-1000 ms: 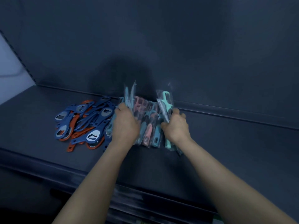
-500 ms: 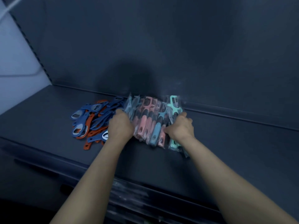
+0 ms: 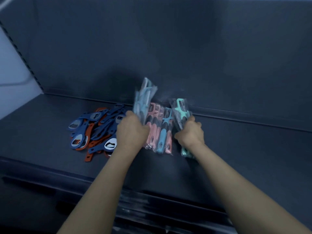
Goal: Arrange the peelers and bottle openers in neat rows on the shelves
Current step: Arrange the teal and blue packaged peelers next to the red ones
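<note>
1. The peelers (image 3: 159, 130), each in a clear bag, lie side by side in the middle of the shelf (image 3: 236, 149). Their handles point toward the person and their heads toward the back. Pink and blue ones show between the two hands, and their bags overlap.
2. At the left end of that row, a bunch (image 3: 144, 98) of bagged peelers is tilted up off the shelf with its tops pointing up and back. Pale blue peelers show inside it.
3. The left hand (image 3: 130, 132) grasps the lower part of the bunch. Its fingers are curled round the bunch and the back of the hand faces the camera.
4. At the right end, a mint peeler (image 3: 179, 110) in its bag is tilted, with its head raised toward the back. Its handle end shows below the wrist, close to the shelf.
5. The right hand (image 3: 190, 132) grips the mint peeler round its middle, fingers wrapped over the bag. I cannot tell whether more bags are held with it.
6. The openers (image 3: 94, 130), blue and orange, lie in a loose heap on the same shelf. They are left of the peelers, just beside the left hand, and cross one another at all angles.
7. The shelf is dark, and its front lip (image 3: 50, 169) runs across under the forearms.
8. A dark back panel (image 3: 168, 48) rises behind the shelf.
9. At far left stands a slotted upright (image 3: 22, 56), with a pale wall (image 3: 10, 73) beyond it.
</note>
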A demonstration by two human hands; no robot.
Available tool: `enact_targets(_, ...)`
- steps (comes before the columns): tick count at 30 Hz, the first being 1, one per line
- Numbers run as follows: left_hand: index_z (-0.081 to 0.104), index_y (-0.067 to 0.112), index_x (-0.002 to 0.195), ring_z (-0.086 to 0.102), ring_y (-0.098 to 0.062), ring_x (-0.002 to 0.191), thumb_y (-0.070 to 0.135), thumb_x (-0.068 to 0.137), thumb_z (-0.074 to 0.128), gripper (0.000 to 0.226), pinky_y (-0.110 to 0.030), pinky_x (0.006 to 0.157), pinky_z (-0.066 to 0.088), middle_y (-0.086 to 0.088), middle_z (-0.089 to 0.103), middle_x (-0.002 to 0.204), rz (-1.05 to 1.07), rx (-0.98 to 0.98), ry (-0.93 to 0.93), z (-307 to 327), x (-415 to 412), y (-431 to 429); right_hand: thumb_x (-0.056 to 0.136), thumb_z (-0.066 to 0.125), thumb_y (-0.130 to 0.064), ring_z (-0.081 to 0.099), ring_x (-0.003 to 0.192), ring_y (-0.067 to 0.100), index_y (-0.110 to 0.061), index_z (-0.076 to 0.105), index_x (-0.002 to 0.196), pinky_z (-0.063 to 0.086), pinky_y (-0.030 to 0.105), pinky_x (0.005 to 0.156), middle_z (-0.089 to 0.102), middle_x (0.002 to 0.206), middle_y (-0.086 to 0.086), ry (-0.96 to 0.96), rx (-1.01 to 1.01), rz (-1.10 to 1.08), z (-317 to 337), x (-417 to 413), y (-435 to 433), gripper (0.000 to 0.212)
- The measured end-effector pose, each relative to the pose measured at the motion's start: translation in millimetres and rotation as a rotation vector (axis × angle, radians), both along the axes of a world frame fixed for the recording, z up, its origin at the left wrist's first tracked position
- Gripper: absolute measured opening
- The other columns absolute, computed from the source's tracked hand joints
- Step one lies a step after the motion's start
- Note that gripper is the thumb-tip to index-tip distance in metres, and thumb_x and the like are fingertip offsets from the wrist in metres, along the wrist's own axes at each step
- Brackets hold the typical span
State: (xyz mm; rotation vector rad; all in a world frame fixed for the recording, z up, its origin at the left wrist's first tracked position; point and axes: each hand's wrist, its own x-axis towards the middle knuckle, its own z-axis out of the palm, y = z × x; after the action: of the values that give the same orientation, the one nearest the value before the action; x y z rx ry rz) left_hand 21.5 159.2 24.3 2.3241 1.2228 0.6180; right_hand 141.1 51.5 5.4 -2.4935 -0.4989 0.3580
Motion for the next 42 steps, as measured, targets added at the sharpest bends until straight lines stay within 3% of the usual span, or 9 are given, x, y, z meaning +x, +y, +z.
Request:
enact_targets(3,0.044,0.005,0.096,0.050,-0.022,0.071,0.027,0.083,0.063,0.032,-0.026,0.055,0.037,-0.003,0.048,0.082,-0.148,-0.053,0.055,-1,17,-21,0.078,0.060,-0.002,0.048,0.111,0.040,-0.007,0.026,0.138,0.044,0.035,0.080,0.038,0.126,0.020,0.005,0.034,-0.011,2,1,-6,0.069)
enact_targets(5,0.048,0.002,0.105,0.056,-0.023,0.080,0.028,0.087,0.060,0.034,-0.027,0.061,0.040,-0.006,0.054,0.090,-0.215,-0.053,0.120,-7,28,-34,0.078,0.059,0.001,0.048,0.109,0.039,-0.007,0.028,0.137,0.041,0.033,0.076,0.039,0.126,0.020,-0.001,0.047,-0.024,4,4,-14,0.067)
enact_targets(11,0.050,0.002,0.107,0.061,-0.026,0.089,0.015,0.091,0.056,0.022,-0.030,0.061,0.037,-0.011,0.065,0.098,-0.242,0.169,0.313,-18,45,-49,0.079,0.057,0.000,0.051,0.104,0.035,-0.006,0.041,0.126,0.047,0.037,0.085,0.047,0.120,0.019,0.027,0.095,-0.074,6,11,-44,0.050)
enact_targets(16,0.046,0.000,0.113,0.059,-0.030,0.096,0.005,0.085,0.058,0.031,-0.033,0.065,0.037,-0.012,0.062,0.103,-0.219,0.108,0.401,-20,52,-53,0.075,0.063,-0.004,0.055,0.084,0.024,-0.011,0.049,0.105,0.042,0.026,0.066,0.059,0.101,0.008,0.073,0.215,-0.133,4,12,-66,0.034)
enact_targets(20,0.040,-0.002,0.119,0.056,-0.029,0.093,0.009,0.086,0.061,0.040,-0.035,0.064,0.037,-0.014,0.061,0.103,-0.216,0.088,0.421,-18,55,-66,0.074,0.065,-0.005,0.055,0.082,0.021,-0.011,0.051,0.107,0.043,0.025,0.066,0.057,0.093,0.003,0.063,0.273,-0.128,3,10,-80,0.036)
enact_targets(26,0.044,-0.004,0.114,0.058,-0.033,0.092,0.009,0.076,0.068,0.047,-0.034,0.066,0.045,-0.015,0.059,0.100,-0.174,-0.123,0.194,-13,46,-72,0.073,0.066,-0.004,0.052,0.065,0.004,-0.015,0.051,0.100,0.034,0.005,0.036,0.055,0.080,-0.005,0.122,0.384,-0.069,5,11,-104,0.033)
enact_targets(32,0.046,-0.005,0.110,0.050,-0.027,0.083,0.015,0.077,0.066,0.043,-0.029,0.064,0.038,-0.015,0.056,0.099,-0.048,-0.176,-0.002,2,28,-83,0.074,0.066,-0.004,0.052,0.066,0.004,-0.016,0.050,0.102,0.036,0.006,0.038,0.053,0.079,-0.009,0.149,0.431,0.032,16,13,-118,0.034)
enact_targets(37,0.044,-0.003,0.110,0.053,-0.025,0.084,0.016,0.081,0.064,0.040,-0.028,0.066,0.040,-0.012,0.056,0.099,-0.049,-0.183,-0.104,9,23,-117,0.074,0.067,-0.006,0.057,0.077,0.016,-0.019,0.049,0.101,0.044,0.024,0.064,0.057,0.087,-0.003,0.107,0.461,0.110,25,17,-138,0.035)
enact_targets(42,0.040,0.005,0.112,0.055,-0.022,0.073,0.014,0.080,0.060,0.038,-0.027,0.055,0.042,-0.007,0.055,0.094,-0.103,-0.205,-0.132,17,52,-177,0.074,0.065,-0.005,0.056,0.072,0.008,-0.020,0.051,0.102,0.039,0.014,0.051,0.057,0.085,-0.007,0.063,0.502,0.132,33,40,-192,0.035)
